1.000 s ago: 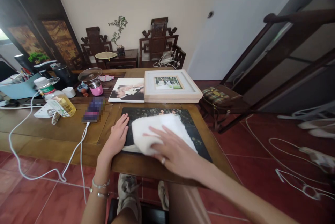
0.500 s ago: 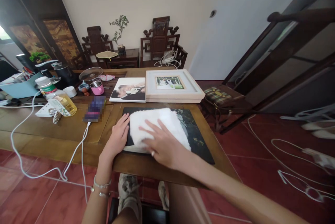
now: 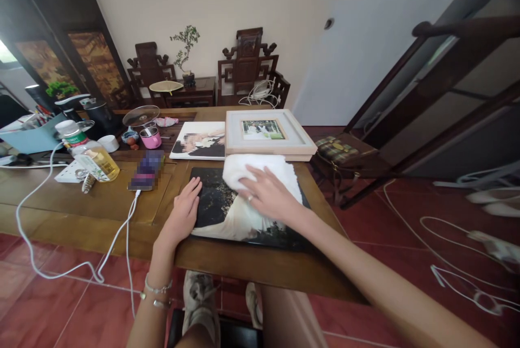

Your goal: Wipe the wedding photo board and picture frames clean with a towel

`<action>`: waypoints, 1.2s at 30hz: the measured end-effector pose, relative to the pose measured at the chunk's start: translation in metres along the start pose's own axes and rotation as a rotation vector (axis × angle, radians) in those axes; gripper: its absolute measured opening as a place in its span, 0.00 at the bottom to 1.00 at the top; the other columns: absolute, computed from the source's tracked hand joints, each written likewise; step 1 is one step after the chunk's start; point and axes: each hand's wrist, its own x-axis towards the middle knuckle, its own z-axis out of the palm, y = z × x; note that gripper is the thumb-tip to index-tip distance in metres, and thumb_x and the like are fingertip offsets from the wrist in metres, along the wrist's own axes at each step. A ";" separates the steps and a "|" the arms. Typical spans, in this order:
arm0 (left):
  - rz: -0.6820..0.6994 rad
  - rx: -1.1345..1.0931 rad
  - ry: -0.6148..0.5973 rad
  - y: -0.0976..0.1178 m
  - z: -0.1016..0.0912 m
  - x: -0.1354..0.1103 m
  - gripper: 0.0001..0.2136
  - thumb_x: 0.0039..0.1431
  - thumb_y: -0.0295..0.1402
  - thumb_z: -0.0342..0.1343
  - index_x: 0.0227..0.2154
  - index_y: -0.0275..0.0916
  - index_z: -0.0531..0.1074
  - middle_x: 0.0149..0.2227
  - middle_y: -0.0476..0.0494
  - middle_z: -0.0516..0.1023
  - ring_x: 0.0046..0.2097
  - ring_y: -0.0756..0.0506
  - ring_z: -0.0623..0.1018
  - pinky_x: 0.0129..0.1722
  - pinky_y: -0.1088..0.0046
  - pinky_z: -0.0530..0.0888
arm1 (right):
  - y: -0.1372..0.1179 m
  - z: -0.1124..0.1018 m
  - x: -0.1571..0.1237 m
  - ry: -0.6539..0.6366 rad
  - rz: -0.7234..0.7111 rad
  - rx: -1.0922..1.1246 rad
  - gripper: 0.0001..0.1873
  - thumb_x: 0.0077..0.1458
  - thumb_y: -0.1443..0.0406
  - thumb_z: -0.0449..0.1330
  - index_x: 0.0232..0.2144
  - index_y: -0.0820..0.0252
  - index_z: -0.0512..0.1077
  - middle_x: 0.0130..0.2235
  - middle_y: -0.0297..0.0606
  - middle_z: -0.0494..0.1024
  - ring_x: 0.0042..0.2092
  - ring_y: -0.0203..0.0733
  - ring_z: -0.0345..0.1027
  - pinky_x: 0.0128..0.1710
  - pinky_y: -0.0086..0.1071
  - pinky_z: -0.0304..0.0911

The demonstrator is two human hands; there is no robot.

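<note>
A dark photo panel (image 3: pixel 211 196) with a pale gown in its picture lies flat near the table's front edge. My left hand (image 3: pixel 186 208) rests on its left edge, open, fingers stretched out and no object in it. Over the panel's upper right part, a white towel (image 3: pixel 272 166) is bunched beneath my right hand (image 3: pixel 268 191), whose fingers press down on it and hold it. The towel and my right forearm hide the panel's right side in part.
Behind the panel lie a light-framed photo (image 3: pixel 300 131) and a white-edged photo board (image 3: pixel 203 139). To the left are a charging phone (image 3: pixel 146 170), a bottle (image 3: pixel 91 155) of yellow liquid, a power strip and a pink cup (image 3: pixel 151 138). A bag (image 3: pixel 341 150) sits on the chair at right.
My right hand has slid the towel up and to the right across the panel, uncovering the picture's left and lower parts. My left hand has stayed in place.
</note>
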 end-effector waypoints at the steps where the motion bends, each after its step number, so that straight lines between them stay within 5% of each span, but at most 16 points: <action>1: 0.008 -0.009 0.013 0.000 0.000 0.000 0.21 0.67 0.32 0.37 0.61 0.40 0.59 0.66 0.39 0.56 0.68 0.43 0.54 0.64 0.49 0.52 | 0.003 0.001 0.007 0.008 0.031 -0.018 0.18 0.63 0.65 0.48 0.50 0.64 0.71 0.53 0.54 0.74 0.65 0.57 0.47 0.60 0.62 0.44; 5: 0.093 -0.132 0.135 0.005 -0.004 -0.001 0.21 0.67 0.36 0.41 0.62 0.41 0.58 0.66 0.41 0.57 0.67 0.45 0.57 0.66 0.59 0.53 | -0.010 0.006 0.018 0.001 -0.003 -0.020 0.17 0.63 0.66 0.49 0.49 0.61 0.72 0.58 0.50 0.69 0.66 0.59 0.45 0.60 0.64 0.42; 9: 0.084 -0.264 0.267 0.011 -0.010 -0.003 0.22 0.68 0.40 0.39 0.62 0.39 0.58 0.65 0.42 0.60 0.66 0.46 0.59 0.66 0.64 0.55 | -0.042 0.009 -0.001 -0.091 -0.264 0.053 0.15 0.60 0.67 0.52 0.46 0.55 0.74 0.63 0.40 0.62 0.67 0.57 0.43 0.62 0.63 0.38; 13: 0.079 -0.223 0.246 0.013 -0.010 -0.003 0.23 0.68 0.40 0.38 0.60 0.36 0.61 0.64 0.40 0.63 0.65 0.45 0.62 0.65 0.63 0.56 | -0.058 0.005 -0.039 -0.176 -0.502 0.150 0.15 0.56 0.67 0.56 0.44 0.51 0.76 0.63 0.35 0.63 0.67 0.56 0.43 0.62 0.63 0.37; 20: 0.105 -0.053 0.125 0.003 0.000 0.000 0.20 0.67 0.36 0.41 0.58 0.37 0.64 0.63 0.37 0.64 0.65 0.44 0.61 0.65 0.58 0.57 | -0.024 -0.006 -0.083 -0.038 -0.317 0.122 0.15 0.57 0.70 0.53 0.44 0.54 0.75 0.60 0.39 0.68 0.65 0.48 0.49 0.64 0.54 0.43; 24: 0.143 -0.025 0.126 -0.002 0.003 0.001 0.20 0.67 0.34 0.40 0.57 0.34 0.66 0.63 0.35 0.63 0.65 0.43 0.62 0.64 0.58 0.58 | -0.001 -0.006 -0.057 0.063 -0.107 0.101 0.15 0.61 0.66 0.49 0.41 0.58 0.75 0.56 0.47 0.71 0.62 0.52 0.56 0.62 0.54 0.48; 28: 0.153 -0.028 0.124 -0.003 0.003 0.001 0.19 0.66 0.32 0.40 0.56 0.35 0.67 0.62 0.36 0.64 0.65 0.43 0.61 0.64 0.57 0.59 | -0.004 -0.006 0.000 0.059 0.052 0.252 0.18 0.63 0.59 0.47 0.47 0.57 0.73 0.54 0.43 0.74 0.58 0.55 0.63 0.58 0.49 0.55; 32: 0.172 -0.023 0.128 -0.003 0.002 0.001 0.18 0.66 0.32 0.41 0.53 0.35 0.69 0.61 0.35 0.66 0.65 0.43 0.62 0.64 0.56 0.60 | -0.026 -0.002 0.057 0.057 0.015 0.343 0.21 0.65 0.57 0.45 0.51 0.56 0.71 0.56 0.37 0.73 0.57 0.48 0.64 0.55 0.38 0.58; 36: 0.164 -0.012 0.133 -0.001 0.001 0.001 0.18 0.65 0.32 0.43 0.53 0.37 0.70 0.61 0.36 0.66 0.64 0.42 0.64 0.63 0.56 0.61 | -0.040 0.006 0.084 0.038 -0.036 0.379 0.21 0.65 0.57 0.44 0.51 0.55 0.71 0.54 0.35 0.75 0.54 0.44 0.68 0.52 0.33 0.61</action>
